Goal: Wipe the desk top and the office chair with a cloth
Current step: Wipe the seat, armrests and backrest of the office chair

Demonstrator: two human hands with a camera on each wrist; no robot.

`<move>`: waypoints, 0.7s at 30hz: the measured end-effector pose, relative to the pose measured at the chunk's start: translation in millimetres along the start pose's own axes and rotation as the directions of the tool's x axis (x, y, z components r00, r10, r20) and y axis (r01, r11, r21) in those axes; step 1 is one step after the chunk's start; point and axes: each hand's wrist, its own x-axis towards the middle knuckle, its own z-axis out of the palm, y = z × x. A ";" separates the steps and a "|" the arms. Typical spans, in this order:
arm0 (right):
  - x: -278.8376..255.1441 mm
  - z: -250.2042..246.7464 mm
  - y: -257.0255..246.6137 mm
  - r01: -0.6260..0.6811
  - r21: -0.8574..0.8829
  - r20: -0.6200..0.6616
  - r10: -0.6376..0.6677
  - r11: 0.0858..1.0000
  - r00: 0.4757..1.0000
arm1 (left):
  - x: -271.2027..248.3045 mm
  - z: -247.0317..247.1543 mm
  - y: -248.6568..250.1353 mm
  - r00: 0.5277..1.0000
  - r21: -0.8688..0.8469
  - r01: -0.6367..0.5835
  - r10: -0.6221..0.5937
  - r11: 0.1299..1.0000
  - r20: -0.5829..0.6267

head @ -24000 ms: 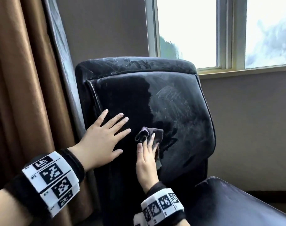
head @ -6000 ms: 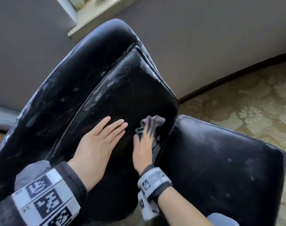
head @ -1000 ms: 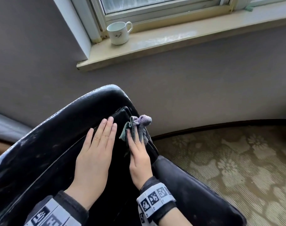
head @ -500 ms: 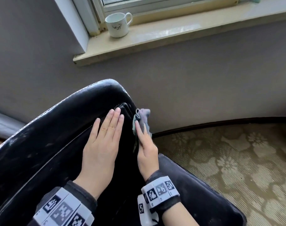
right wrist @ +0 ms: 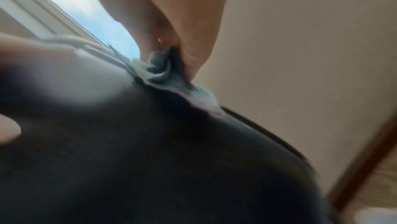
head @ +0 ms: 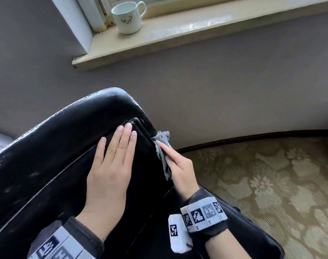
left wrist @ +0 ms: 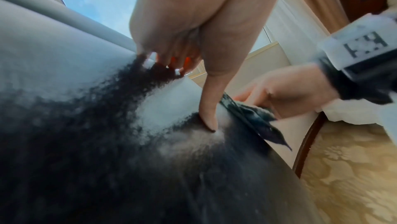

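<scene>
Office chair (head: 53, 156) of black, scuffed leather with pale stitching fills the lower left of the head view, its backrest close to a grey wall (head: 215, 81) below a cream window sill (head: 187, 28) on which a white patterned cup (head: 128, 16) stands. The left hand (head: 111, 169) lies flat on the backrest cushion, fingers straight and together, holding nothing. The right hand (head: 180, 169) presses a crumpled grey-green cloth (head: 162, 146) against the cushion's right edge, fingers extended along it; both wrists wear bands with black-and-white markers. A beige carpet with a floral pattern (head: 271, 184) covers the floor to the right, bounded by a dark skirting board. From the left wrist view, the left hand (left wrist: 193, 28) rests on the glossy leather (left wrist: 107, 159), thumb tip pressed down and fingertips touching the surface farther off, while the right hand (left wrist: 285, 90) holds the cloth (left wrist: 253, 118) at the chair edge just beside it; blue sky shows through the window, and brown curtains hang at upper right. The right wrist view is blurred: the right hand (right wrist: 171, 23) has its thumb and fingers bunched on the cloth (right wrist: 169, 78), which lies touching the chair's seam (right wrist: 150, 159), with the beige wall and a strip of skirting behind.
</scene>
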 end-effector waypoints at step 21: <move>52.5 -41.4 92.1 -0.485 -0.394 0.023 0.536 0.780 0.844 | 8.8 5.5 -0.1 1.000 0.027 -0.003 0.003 1.000 -0.025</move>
